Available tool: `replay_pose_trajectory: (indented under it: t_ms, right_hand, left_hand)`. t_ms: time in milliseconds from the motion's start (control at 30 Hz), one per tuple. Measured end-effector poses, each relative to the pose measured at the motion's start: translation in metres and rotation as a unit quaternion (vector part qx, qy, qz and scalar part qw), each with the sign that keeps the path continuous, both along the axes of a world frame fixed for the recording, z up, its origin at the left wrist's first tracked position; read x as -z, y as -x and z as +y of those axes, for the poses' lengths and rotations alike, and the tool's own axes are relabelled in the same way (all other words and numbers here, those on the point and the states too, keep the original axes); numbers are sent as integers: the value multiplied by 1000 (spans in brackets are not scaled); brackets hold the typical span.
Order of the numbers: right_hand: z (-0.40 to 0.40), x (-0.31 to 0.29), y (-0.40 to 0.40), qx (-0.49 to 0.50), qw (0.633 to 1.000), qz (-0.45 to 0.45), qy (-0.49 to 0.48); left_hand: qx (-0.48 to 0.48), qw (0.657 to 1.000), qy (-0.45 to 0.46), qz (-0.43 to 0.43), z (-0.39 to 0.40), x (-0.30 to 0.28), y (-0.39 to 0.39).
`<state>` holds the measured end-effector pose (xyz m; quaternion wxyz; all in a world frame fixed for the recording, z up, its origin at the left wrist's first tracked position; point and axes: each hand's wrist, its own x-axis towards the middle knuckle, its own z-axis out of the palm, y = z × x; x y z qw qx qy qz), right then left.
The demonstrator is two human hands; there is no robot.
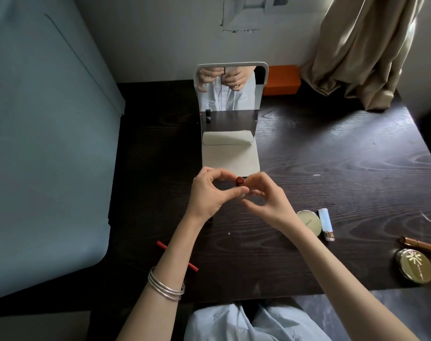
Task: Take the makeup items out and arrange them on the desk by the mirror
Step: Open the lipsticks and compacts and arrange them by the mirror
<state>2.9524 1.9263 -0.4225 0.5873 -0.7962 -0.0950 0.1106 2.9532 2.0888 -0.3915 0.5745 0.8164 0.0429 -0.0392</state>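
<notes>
A red lipstick is being held upright just in front of the mirror, above its flat pale base. It is being pinched by the left hand, thumb and fingers curled round it; the right hand is also curled in against its lower part, though whether it is actually gripping cannot be told, since the tube's bottom is being hidden by the thumbs. Silver bangles are being worn on the left wrist.

The mirror, a rounded-corner rectangle in a matte white frame, is being stood tilted back on the dark wood-grain desk; both hands and a small dark tube are being reflected in it. Behind and to the right of the mirror an orange box is being seen, and further right a beige curtain is hanging in folds onto the desk.

In front and to the right of the mirror a round gold compact is lying flat, just beside a white-capped clear tube. Further right, a second round gold compact with a star mark is lying near a slim bronze tube. In front and to the left of the mirror, a thin red pencil is lying partly hidden under the left forearm. A small dark item is barely showing under the left wrist; too hidden to tell.
</notes>
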Motion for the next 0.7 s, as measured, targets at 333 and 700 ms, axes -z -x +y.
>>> replay_pose_trajectory:
  t_ms: [333,700]
  right_hand:
    - [-5,0,-8,-18,999,26,29]
    - [-39,24,-72,125,992,27,2]
  left_hand:
    - [15,999,25,38,-3,8,-11]
    - [15,999,2,35,-6,24,-50]
